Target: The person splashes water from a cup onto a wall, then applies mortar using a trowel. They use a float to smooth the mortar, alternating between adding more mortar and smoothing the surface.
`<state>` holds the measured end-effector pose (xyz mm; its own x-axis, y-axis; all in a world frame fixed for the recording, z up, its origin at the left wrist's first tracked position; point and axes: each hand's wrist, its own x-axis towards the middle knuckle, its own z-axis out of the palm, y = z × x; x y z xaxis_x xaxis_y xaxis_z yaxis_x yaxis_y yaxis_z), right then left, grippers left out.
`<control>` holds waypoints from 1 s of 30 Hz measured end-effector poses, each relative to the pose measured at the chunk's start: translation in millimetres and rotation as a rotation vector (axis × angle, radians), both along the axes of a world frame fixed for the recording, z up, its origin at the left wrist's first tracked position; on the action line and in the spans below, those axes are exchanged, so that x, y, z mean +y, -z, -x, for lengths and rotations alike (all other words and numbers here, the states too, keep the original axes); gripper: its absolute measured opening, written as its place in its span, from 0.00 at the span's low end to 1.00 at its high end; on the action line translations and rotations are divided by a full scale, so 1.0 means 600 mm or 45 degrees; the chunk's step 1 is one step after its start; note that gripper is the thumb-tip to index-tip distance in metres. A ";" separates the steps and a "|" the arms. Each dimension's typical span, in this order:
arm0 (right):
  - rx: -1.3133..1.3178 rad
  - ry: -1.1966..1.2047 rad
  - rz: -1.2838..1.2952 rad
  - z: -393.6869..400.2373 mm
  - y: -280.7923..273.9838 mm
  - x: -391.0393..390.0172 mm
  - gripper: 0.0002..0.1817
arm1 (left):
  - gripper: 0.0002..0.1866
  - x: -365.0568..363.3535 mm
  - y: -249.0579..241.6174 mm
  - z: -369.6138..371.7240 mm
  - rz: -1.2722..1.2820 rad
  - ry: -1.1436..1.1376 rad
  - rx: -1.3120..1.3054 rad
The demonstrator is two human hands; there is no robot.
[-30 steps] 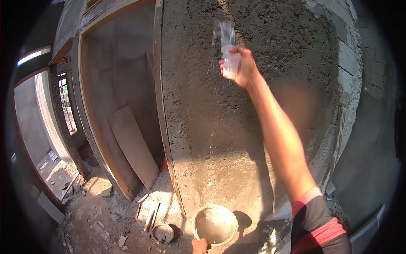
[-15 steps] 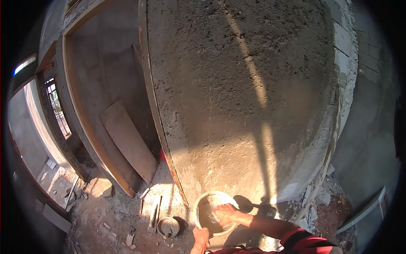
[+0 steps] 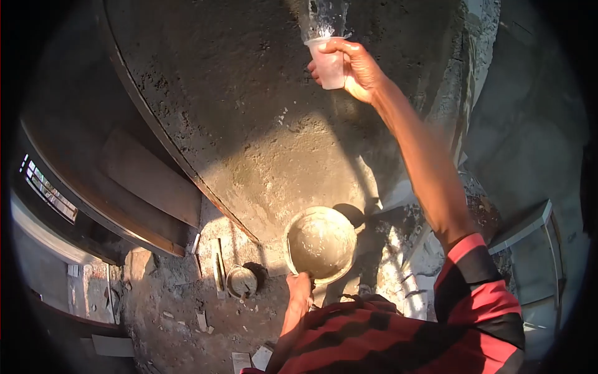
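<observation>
My right hand [image 3: 358,65] is wrapped round a translucent plastic cup [image 3: 329,65], raised high in front of the plastered wall [image 3: 249,93]. Water [image 3: 324,17] splashes from the cup's mouth towards the wall. Lower down, my left hand [image 3: 300,288] grips the near rim of a round bucket [image 3: 321,244] with greyish liquid inside. The wall's upper part looks dark and rough, its lower part sunlit.
A small bucket [image 3: 242,282] stands on the rubble-strewn floor at the left, beside narrow strips [image 3: 218,265]. A board [image 3: 149,177] leans inside the doorway. At the right is a pale-edged panel [image 3: 520,227].
My right hand has risen out of the bucket with the cup, and water now flies from it. My left hand stays on the rim. The view has shifted.
</observation>
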<state>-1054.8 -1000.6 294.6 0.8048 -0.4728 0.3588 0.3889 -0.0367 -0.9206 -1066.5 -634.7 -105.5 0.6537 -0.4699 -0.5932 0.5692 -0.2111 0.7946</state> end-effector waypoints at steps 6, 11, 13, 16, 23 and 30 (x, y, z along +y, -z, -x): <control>1.119 -0.093 1.147 0.146 0.452 0.113 0.31 | 0.19 -0.062 0.050 0.019 -0.082 0.095 -0.169; 1.236 0.213 1.597 0.256 0.771 0.189 0.37 | 0.21 -0.116 0.096 0.072 -0.071 0.249 -0.327; 1.209 0.213 1.144 0.286 0.860 0.185 0.36 | 0.20 -0.132 0.105 0.103 -0.012 0.270 -0.382; 0.873 0.056 0.158 0.332 0.937 0.122 0.31 | 0.20 -0.159 0.110 0.143 0.075 0.315 -0.378; 0.424 0.092 -0.783 0.363 0.521 -0.167 0.23 | 0.20 -0.215 0.105 0.245 0.198 0.177 0.212; 1.035 0.528 -0.095 0.354 0.160 -0.534 0.36 | 0.28 -0.226 0.247 0.317 0.405 0.262 0.168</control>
<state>-1267.4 -1321.1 198.7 0.5565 -0.7797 -0.2871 -0.4114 0.0415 -0.9105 -1256.7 -770.5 -253.8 0.4549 -0.7570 -0.4692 0.6420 -0.0864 0.7618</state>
